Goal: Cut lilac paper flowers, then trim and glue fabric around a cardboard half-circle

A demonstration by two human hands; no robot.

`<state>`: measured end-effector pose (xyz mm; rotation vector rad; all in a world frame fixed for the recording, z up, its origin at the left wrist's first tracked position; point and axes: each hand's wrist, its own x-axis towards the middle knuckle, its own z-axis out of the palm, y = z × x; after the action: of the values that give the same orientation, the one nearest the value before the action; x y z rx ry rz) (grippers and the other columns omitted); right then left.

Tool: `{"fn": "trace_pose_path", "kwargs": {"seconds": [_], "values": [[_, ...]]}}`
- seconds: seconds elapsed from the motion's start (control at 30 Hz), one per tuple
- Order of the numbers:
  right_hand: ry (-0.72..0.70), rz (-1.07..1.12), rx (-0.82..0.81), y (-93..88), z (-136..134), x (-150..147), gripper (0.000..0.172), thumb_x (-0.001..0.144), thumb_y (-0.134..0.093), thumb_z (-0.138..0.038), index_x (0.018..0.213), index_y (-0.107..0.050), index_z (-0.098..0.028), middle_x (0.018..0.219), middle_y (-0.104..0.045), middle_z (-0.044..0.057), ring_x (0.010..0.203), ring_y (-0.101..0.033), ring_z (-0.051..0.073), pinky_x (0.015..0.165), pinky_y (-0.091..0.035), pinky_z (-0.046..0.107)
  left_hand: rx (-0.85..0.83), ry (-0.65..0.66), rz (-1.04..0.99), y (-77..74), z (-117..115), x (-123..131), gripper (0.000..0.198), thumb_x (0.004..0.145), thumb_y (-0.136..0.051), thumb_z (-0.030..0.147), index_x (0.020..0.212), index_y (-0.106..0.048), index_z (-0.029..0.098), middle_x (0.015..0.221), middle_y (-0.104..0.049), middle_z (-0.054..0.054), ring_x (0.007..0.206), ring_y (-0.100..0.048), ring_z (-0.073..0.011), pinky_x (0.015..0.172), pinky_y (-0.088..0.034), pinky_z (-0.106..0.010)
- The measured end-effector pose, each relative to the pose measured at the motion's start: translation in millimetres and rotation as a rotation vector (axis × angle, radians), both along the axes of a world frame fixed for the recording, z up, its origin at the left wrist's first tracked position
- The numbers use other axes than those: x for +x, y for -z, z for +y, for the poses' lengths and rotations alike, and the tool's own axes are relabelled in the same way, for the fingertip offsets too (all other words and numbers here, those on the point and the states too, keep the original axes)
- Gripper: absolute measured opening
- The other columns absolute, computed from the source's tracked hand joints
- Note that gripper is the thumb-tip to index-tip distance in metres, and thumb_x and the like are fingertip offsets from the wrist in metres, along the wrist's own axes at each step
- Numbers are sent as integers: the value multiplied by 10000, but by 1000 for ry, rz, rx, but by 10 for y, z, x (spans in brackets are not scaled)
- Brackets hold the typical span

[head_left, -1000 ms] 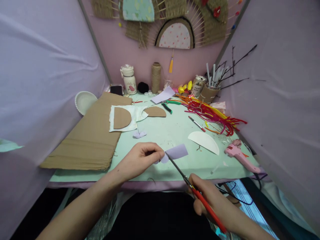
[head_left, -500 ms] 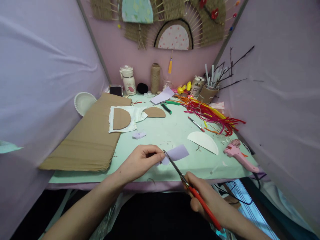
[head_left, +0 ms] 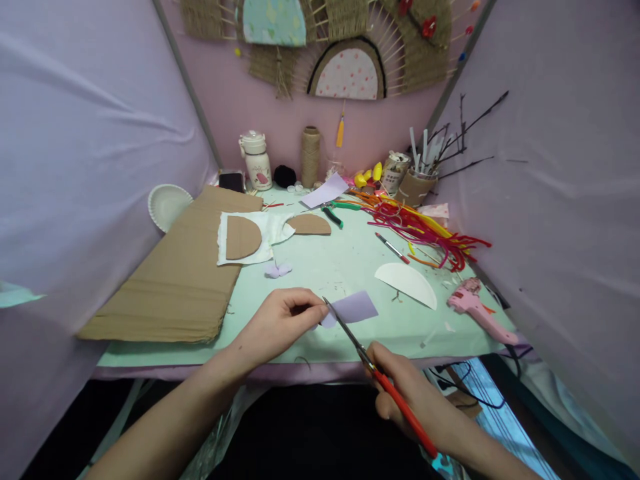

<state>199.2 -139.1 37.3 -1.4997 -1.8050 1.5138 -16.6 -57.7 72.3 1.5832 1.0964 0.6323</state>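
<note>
A strip of lilac paper [head_left: 356, 307] is pinched at its left end between the thumb and fingers of my left hand [head_left: 285, 317]. My right hand [head_left: 400, 387] grips red-handled scissors [head_left: 367, 360], whose blades cross the paper right beside my left fingertips. The blades look nearly closed. Beyond my left hand lies a small lilac paper petal shape [head_left: 278, 270]. A white half-circle of paper [head_left: 407, 285] rests to the right of the strip.
A large cardboard sheet [head_left: 170, 287] covers the table's left side, with white cloth and cardboard half-circles [head_left: 313, 225] near it. A pink glue gun [head_left: 480, 310] lies at the right edge. Behind are pliers [head_left: 333, 217], pipe cleaners [head_left: 415, 227], a bottle [head_left: 257, 163] and twine [head_left: 311, 157].
The scissors have shifted slightly left and up, and their blades have moved a little across the lilac paper. My left hand has stayed nearly still.
</note>
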Motion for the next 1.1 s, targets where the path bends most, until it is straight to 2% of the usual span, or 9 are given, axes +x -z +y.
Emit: {"fn": "trace_pose_path", "kwargs": {"seconds": [0.13,0.3,0.5,0.63,0.73,0.83,0.93,1.1], "values": [[-4,24,17,10,-8,-14,372,748,-608,-360,682,-264,-237,559,-373,-76,523,-325,100,463,-271,211,-7,2,-31,29,-9,5,204,803,-566,315,709,-659,160,684,-620,-8,680,-531,-138,631,-411,-239],[43,79,-14,108,-25,-8,351,803,-559,-423,699,-280,-237,561,-382,-70,499,-335,100,442,-280,214,-15,-25,-52,57,-43,41,221,809,-559,333,707,-653,162,675,-609,-6,681,-527,-142,644,-413,-248],[57,113,-80,174,-37,-9,312,787,-547,-358,714,-267,-241,582,-353,-78,477,-336,90,434,-273,206,56,-84,-92,56,-30,78,146,802,-578,284,758,-652,166,742,-639,-10,727,-549,-143,691,-421,-251],[64,143,3,182,-45,-31,286,740,-536,-249,727,-251,-241,633,-330,-80,496,-278,78,442,-248,202,36,-53,-150,62,4,105,115,800,-586,249,738,-629,162,726,-625,-8,709,-542,-135,682,-417,-250],[55,134,109,214,-49,-39,259,732,-517,-240,738,-257,-238,663,-323,-69,551,-271,95,478,-253,216,-19,-37,-213,80,9,122,124,794,-602,259,720,-618,161,727,-616,-3,718,-534,-133,696,-415,-250],[32,118,177,252,-48,-40,278,744,-540,-316,750,-275,-233,688,-327,-56,597,-281,113,520,-280,233,-46,-32,-245,85,-4,133,128,792,-608,264,716,-621,161,724,-614,2,724,-533,-134,710,-413,-253],[51,92,175,278,-45,-51,350,762,-571,-455,760,-301,-232,692,-354,-41,616,-307,127,525,-300,240,-59,-41,-231,66,-17,145,136,787,-607,261,699,-624,159,702,-609,4,707,-525,-132,692,-407,-252],[55,173,169,336,-32,-102,476,781,-478,-685,793,-353,-226,687,-369,-36,594,-320,124,497,-296,237,-69,-94,-209,62,-20,162,148,771,-627,273,683,-629,155,678,-604,5,676,-507,-124,660,-399,-245]]}}
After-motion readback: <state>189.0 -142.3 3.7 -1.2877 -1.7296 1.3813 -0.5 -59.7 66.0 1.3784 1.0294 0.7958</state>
